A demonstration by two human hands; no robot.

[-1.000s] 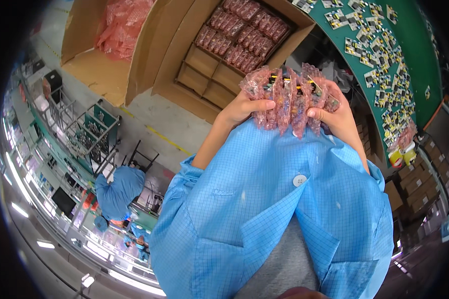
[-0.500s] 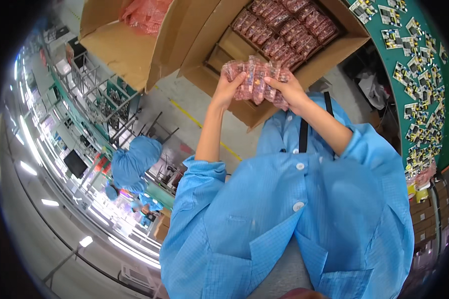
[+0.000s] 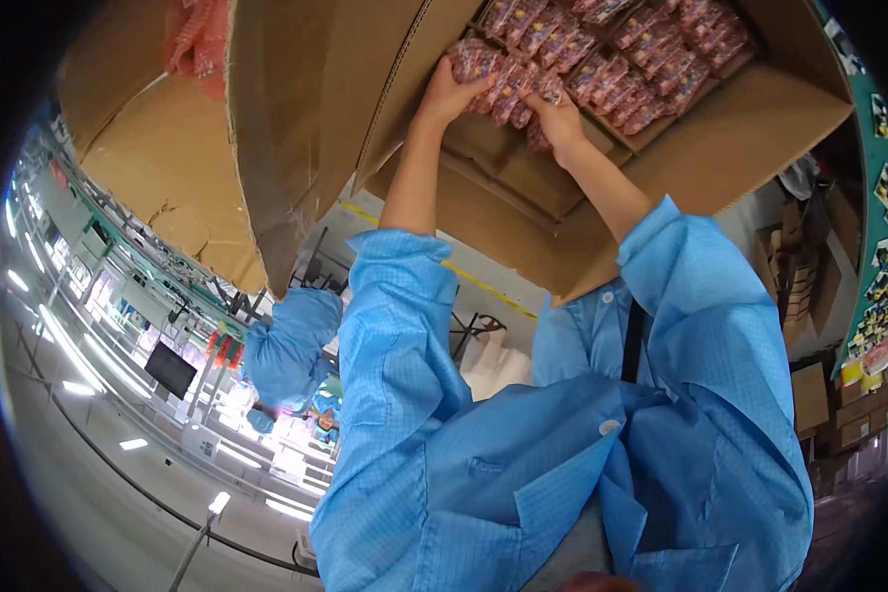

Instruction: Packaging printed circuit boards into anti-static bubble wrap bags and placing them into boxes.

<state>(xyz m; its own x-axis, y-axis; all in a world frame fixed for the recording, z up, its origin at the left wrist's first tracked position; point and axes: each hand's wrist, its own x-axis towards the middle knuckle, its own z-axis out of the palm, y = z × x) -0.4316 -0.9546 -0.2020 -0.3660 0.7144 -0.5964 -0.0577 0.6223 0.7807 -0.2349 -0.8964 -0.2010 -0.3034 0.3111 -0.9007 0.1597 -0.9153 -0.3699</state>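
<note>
My left hand [image 3: 449,96] and my right hand [image 3: 559,125] are closed on the two ends of a row of several pink bubble-wrap packets [image 3: 510,97]. Small electronic parts seem to show through the wrap, though their exact kind is unclear. Both hands reach inside a large cardboard box [image 3: 770,143], holding the row low over its compartments. Rows of similar pink packets [image 3: 651,64] stand beside and beyond the held row, between cardboard dividers. Bare cardboard [image 3: 543,185] shows in the compartments nearer me.
Left of the box stands another open carton [image 3: 158,138] with pink bubble wrap [image 3: 199,49] in it. Circuit boards lie on a green table [image 3: 883,148] at the far right. A person in blue [image 3: 291,340] is farther off at the left. Brown cartons [image 3: 863,414] are stacked at the right.
I have leaned closer over the box. Both hands have carried the row of packets from above the near flap down into the box, beside the packed rows.
</note>
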